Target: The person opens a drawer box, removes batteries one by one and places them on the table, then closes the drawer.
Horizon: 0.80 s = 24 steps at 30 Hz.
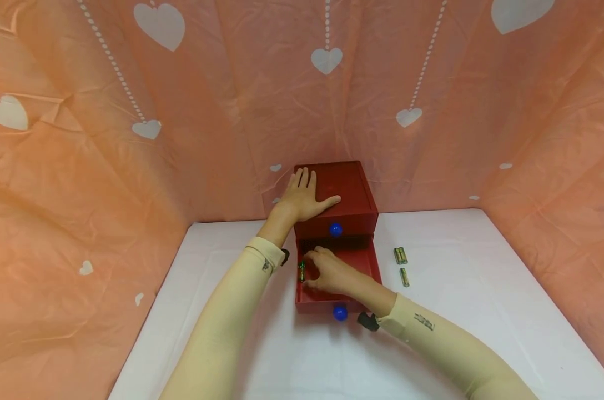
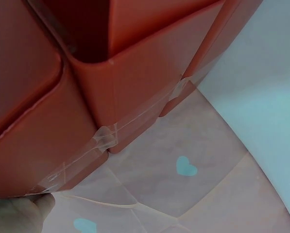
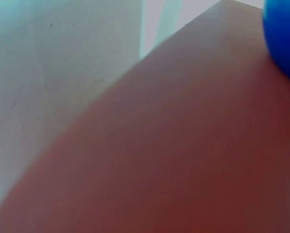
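Note:
A red two-drawer box (image 1: 342,186) stands at the back of the table, its upper drawer closed and its lower drawer (image 1: 367,261) pulled out. My left hand (image 1: 304,203) rests on the box's top with fingers spread; part of it shows at the lower left of the left wrist view. Inside the lower drawer, my right hand (image 1: 329,272) has its thumb and fingers curved about the ends of a battery (image 1: 302,272) beside the left wall. The right wrist view shows only the blurred red drawer front (image 3: 183,160) and a blue knob (image 3: 285,39).
On the white table (image 1: 432,344), right of the drawer, lie a pair of batteries (image 1: 400,255) and a single battery (image 1: 404,277). Blue knobs mark the upper drawer (image 1: 336,229) and lower drawer (image 1: 340,313). An orange cloth (image 1: 262,111) with white hearts hangs behind and at both sides.

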Tool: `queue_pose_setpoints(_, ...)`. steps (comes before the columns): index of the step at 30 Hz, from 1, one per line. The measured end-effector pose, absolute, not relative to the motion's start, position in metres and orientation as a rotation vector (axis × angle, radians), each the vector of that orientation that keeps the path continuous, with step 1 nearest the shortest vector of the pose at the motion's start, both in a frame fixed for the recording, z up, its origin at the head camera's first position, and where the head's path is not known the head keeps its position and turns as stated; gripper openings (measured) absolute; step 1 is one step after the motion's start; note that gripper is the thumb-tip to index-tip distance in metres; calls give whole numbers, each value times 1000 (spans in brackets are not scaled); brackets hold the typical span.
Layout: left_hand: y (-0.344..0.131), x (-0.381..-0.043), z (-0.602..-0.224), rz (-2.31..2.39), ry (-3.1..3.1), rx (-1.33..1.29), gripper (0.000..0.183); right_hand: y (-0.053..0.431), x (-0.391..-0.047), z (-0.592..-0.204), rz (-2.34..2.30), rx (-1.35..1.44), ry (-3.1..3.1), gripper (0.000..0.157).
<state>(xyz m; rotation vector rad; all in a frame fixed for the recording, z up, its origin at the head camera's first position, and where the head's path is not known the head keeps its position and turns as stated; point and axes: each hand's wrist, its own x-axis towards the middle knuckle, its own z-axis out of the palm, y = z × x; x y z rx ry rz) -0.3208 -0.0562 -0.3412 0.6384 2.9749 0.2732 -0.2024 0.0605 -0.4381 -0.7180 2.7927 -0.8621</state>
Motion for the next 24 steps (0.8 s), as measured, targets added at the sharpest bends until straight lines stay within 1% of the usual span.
queue_pose_setpoints(11, -55, -323, -342, 272, 2980, 632, 107, 63, -202, -439, -871, -783, 2781, 51)
queue_pose_setpoints(24, -55, -324, -345, 275, 2997, 634, 108, 63, -203, -441, -843, -808, 2769, 54)
